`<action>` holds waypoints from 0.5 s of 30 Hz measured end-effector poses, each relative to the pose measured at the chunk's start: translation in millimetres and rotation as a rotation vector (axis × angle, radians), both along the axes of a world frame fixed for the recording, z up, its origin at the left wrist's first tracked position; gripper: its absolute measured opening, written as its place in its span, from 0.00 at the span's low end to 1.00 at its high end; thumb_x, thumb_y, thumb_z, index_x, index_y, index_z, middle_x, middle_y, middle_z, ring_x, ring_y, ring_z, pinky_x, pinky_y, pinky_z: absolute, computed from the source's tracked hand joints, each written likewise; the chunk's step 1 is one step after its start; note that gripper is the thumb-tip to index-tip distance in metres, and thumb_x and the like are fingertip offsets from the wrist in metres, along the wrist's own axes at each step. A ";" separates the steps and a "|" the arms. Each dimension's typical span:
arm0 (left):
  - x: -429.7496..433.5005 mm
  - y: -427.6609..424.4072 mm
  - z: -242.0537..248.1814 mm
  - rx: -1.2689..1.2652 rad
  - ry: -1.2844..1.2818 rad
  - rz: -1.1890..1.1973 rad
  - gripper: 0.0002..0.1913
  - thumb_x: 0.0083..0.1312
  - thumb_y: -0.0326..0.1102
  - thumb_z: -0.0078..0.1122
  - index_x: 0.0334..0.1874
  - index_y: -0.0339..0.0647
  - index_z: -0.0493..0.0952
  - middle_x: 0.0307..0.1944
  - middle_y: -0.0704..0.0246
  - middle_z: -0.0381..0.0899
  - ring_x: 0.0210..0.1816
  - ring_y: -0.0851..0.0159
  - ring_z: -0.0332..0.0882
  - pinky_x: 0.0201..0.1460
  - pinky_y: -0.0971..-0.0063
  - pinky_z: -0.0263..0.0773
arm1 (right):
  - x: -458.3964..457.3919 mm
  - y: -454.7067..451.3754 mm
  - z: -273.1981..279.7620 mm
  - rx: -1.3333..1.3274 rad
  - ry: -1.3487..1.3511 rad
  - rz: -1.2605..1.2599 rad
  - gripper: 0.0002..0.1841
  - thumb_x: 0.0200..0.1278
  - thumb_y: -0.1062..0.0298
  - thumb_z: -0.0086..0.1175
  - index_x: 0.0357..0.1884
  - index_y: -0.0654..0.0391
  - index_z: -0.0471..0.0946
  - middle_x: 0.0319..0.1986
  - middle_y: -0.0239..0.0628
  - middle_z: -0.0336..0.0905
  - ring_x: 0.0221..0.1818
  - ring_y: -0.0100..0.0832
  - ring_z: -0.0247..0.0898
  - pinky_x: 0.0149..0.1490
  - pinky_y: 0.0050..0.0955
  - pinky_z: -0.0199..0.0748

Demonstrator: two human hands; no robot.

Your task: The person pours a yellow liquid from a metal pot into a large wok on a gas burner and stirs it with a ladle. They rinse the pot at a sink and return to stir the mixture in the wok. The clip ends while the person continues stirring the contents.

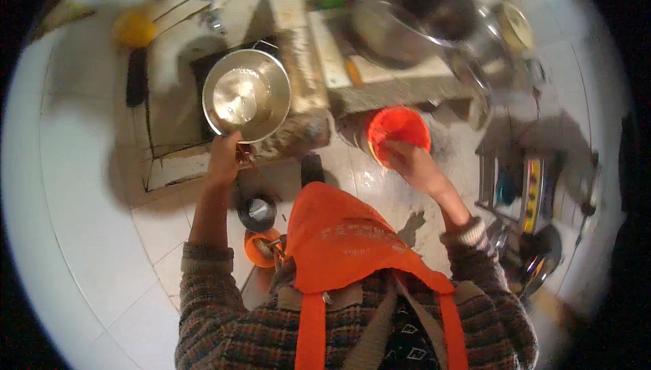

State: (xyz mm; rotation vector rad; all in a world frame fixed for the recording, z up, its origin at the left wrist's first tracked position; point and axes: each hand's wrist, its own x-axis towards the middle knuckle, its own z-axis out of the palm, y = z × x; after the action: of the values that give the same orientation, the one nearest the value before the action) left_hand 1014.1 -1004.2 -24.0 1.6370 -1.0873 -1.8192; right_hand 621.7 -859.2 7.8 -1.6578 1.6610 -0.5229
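Observation:
My left hand [225, 156] grips the near rim of a round metal pot [278, 100]. Shiny, clear liquid seems to lie at the pot's bottom. The pot is over the dark opening of a stove-like block [178, 159]. To the right, my right hand [412, 164] is at a red plastic container [402, 121], its curled fingers overlapping the near rim and part of the inside. The fingertips are hidden, so whether they pinch the rim or something inside is unclear.
A large metal pot [376, 29] stands on a rough ledge [396, 88] ahead. Below my left forearm are a dark round container [258, 212] and an orange container [259, 248]. A rack [488, 177] with utensils stands on the right. A yellow object [135, 29] is at upper left.

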 end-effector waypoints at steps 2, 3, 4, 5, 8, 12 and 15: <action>-63.6 47.2 17.9 -0.094 0.057 0.032 0.11 0.64 0.32 0.46 0.43 0.34 0.73 0.26 0.63 0.79 0.23 0.66 0.79 0.17 0.77 0.63 | -48.0 117.5 -2.0 0.108 -0.030 -0.271 0.15 0.62 0.71 0.54 0.50 0.62 0.75 0.35 0.53 0.80 0.37 0.41 0.80 0.42 0.34 0.75; -96.9 70.5 24.6 -0.030 0.048 0.078 0.11 0.65 0.31 0.46 0.44 0.33 0.72 0.28 0.63 0.79 0.23 0.66 0.79 0.17 0.77 0.63 | -68.1 177.1 -1.9 0.153 -0.060 -0.405 0.15 0.62 0.71 0.53 0.51 0.63 0.75 0.35 0.53 0.80 0.38 0.39 0.80 0.42 0.32 0.75; -127.2 94.4 27.1 -0.019 0.057 0.057 0.11 0.65 0.31 0.45 0.45 0.32 0.71 0.29 0.63 0.79 0.23 0.65 0.79 0.17 0.77 0.62 | -81.9 232.8 -5.4 0.193 -0.095 -0.546 0.15 0.63 0.71 0.53 0.51 0.64 0.75 0.36 0.53 0.81 0.38 0.37 0.81 0.43 0.31 0.75; -155.3 120.7 31.7 -0.007 0.050 0.021 0.11 0.66 0.30 0.45 0.46 0.31 0.70 0.31 0.62 0.79 0.24 0.64 0.79 0.17 0.78 0.62 | -89.3 291.3 -7.5 0.194 -0.124 -0.673 0.16 0.63 0.71 0.53 0.52 0.64 0.74 0.35 0.51 0.81 0.38 0.35 0.80 0.43 0.31 0.75; -231.8 202.8 38.5 0.017 0.193 -0.101 0.11 0.62 0.27 0.43 0.44 0.29 0.69 0.31 0.60 0.79 0.25 0.63 0.80 0.17 0.76 0.61 | -74.8 457.5 -15.4 0.135 -0.218 -1.057 0.17 0.63 0.73 0.50 0.54 0.66 0.74 0.33 0.44 0.82 0.33 0.29 0.78 0.43 0.29 0.76; -341.9 302.2 40.7 0.031 0.284 -0.406 0.10 0.63 0.27 0.42 0.43 0.29 0.68 0.29 0.57 0.78 0.24 0.65 0.77 0.18 0.77 0.61 | -30.7 605.1 -23.8 0.167 -0.439 -1.592 0.18 0.63 0.71 0.50 0.54 0.67 0.74 0.36 0.42 0.82 0.32 0.26 0.77 0.41 0.25 0.76; -435.2 364.2 35.4 0.053 0.392 -0.579 0.10 0.64 0.26 0.40 0.44 0.27 0.67 0.28 0.55 0.77 0.22 0.65 0.75 0.18 0.79 0.63 | -19.6 647.0 -28.4 0.132 -0.413 -1.678 0.18 0.66 0.72 0.48 0.56 0.66 0.71 0.37 0.39 0.81 0.33 0.27 0.77 0.39 0.24 0.75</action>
State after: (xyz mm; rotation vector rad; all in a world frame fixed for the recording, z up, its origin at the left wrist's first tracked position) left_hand 578.9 -640.0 11.4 0.9695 -1.4246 -2.4116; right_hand 602.1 -212.2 -20.6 0.3196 2.2963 -1.3055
